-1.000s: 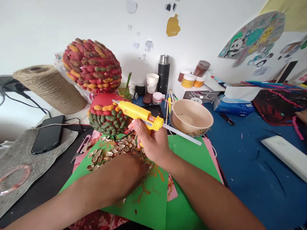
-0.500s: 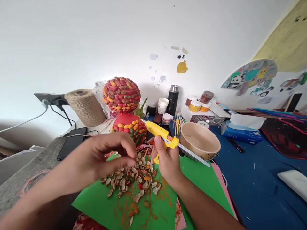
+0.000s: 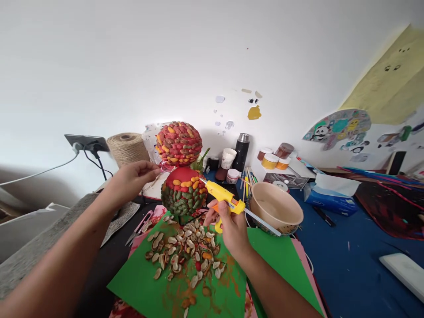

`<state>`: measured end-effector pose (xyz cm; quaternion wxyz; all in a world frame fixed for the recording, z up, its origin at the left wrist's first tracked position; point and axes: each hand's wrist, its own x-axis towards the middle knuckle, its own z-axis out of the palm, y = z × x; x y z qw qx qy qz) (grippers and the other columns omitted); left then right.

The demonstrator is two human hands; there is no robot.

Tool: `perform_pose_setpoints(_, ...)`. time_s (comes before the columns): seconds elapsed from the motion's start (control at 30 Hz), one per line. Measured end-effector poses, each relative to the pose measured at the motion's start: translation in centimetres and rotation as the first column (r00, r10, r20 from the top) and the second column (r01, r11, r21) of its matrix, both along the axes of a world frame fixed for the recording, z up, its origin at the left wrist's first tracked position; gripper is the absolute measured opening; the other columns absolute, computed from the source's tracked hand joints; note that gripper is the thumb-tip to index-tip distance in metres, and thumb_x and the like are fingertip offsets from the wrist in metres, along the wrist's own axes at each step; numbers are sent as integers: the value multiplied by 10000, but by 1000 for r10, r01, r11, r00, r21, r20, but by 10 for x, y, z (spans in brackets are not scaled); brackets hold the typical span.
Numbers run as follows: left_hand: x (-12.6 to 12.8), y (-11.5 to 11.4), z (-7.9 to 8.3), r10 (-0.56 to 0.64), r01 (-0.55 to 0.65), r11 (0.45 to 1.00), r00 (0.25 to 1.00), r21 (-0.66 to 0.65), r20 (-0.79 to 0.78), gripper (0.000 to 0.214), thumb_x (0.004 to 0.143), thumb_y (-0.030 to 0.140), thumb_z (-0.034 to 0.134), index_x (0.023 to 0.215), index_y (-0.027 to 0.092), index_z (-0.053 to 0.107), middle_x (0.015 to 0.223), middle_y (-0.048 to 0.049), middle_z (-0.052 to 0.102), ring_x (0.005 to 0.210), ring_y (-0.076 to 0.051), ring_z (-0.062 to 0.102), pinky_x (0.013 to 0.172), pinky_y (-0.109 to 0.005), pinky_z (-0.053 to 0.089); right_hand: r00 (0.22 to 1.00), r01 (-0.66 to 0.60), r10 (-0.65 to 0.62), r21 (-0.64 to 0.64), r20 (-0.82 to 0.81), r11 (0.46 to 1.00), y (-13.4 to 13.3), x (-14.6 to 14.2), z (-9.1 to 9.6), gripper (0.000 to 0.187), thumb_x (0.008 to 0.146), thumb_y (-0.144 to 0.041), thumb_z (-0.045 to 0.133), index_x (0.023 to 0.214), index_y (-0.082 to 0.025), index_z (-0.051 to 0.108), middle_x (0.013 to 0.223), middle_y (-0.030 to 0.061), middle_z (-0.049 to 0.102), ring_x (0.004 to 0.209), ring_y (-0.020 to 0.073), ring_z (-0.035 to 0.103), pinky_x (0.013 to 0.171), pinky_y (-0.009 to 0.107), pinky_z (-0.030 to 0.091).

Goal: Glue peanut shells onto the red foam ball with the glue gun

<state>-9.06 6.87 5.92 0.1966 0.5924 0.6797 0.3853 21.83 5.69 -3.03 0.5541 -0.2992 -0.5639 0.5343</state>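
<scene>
My right hand (image 3: 232,225) grips a yellow glue gun (image 3: 221,192), its nozzle pointing up and left and a clear glue stick (image 3: 263,222) jutting from the rear. The nozzle is close to the lower ball (image 3: 183,194), which is red on top with orange, red and green peanut shells stuck around it. Left of that ball, my left hand (image 3: 139,174) is raised with thumb and fingertips pinched together; whatever it holds, if anything, cannot be made out. A second ball (image 3: 179,143), covered in coloured shells, sits behind and above. Loose peanut shells (image 3: 185,247) lie on green paper (image 3: 145,282) below.
A beige bowl (image 3: 276,203) stands right of the glue gun. Behind are a black thermos (image 3: 242,152), paper cups (image 3: 228,157) and paint jars (image 3: 270,161). Pink scissors (image 3: 142,225) and a twine spool (image 3: 127,148) are at left. A tissue box (image 3: 331,198) lies at right.
My left hand has moved up and away from over the shells, to the left of the balls. The view has tilted upward. My right hand keeps hold of the glue gun.
</scene>
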Motion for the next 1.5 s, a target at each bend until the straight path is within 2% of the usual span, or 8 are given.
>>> perform_pose_setpoints(0.13,5,5,-11,-52,52,999,997,-3,48,738,735,956,769,886,234,801,884,-79,825,852,-300,729,771,-391,578,999,-21,17,75,50,997,2,0,-5,691,1069,-861,652,919,-205,809,877,95,858,667,238,863,573,279,608)
perform_pose_setpoints(0.23,11,9,-20,-79,74,997,983,35,167,746,670,962,838,873,245,812,890,-74,836,878,-314,744,806,-402,598,996,-7,-3,118,88,993,3,0,-9,677,1089,-843,635,943,-215,841,947,121,894,771,272,894,675,323,659)
perform_pose_setpoints(0.4,18,12,-29,-118,103,992,955,70,271,774,642,975,875,899,247,825,905,-74,859,947,-345,789,892,-440,636,991,16,-29,104,130,994,5,0,-15,694,1075,-860,639,1067,-210,879,1117,170,924,820,301,906,708,367,687)
perform_pose_setpoints(0.57,23,10,-27,-140,120,989,946,84,291,788,648,1000,860,894,252,826,953,-83,880,989,-358,793,926,-457,633,990,41,-51,79,133,996,4,-1,-19,723,1074,-875,620,1055,-199,875,1092,176,929,778,287,902,688,350,686)
perform_pose_setpoints(0.7,25,10,-25,-157,135,987,928,90,337,759,612,970,912,873,264,815,919,-76,870,1032,-375,783,940,-463,619,994,39,-48,92,100,995,3,-2,-21,699,1064,-872,643,1065,-213,876,1102,165,926,785,287,896,786,397,724)
perform_pose_setpoints(1.0,19,14,-37,-156,117,985,907,124,390,711,684,919,913,911,252,820,988,-64,842,1022,-327,734,994,-433,549,993,7,-19,97,120,995,4,-2,-24,665,1065,-849,666,1085,-226,898,1119,164,912,889,330,906,900,463,737)
perform_pose_setpoints(1.33,22,20,-43,-105,74,994,870,83,482,754,606,940,926,824,239,755,809,-46,790,830,-289,710,807,-389,571,995,4,-16,117,101,993,5,-2,-27,604,1065,-808,710,1016,-235,893,1099,155,917,926,324,902,946,467,738)
perform_pose_setpoints(1.5,25,16,-39,-105,75,994,869,81,484,731,634,921,936,870,245,791,909,-62,826,934,-318,734,882,-415,591,997,10,-19,123,70,992,0,-3,-23,615,1074,-809,695,1067,-228,896,1141,165,916,890,318,904,916,464,747)
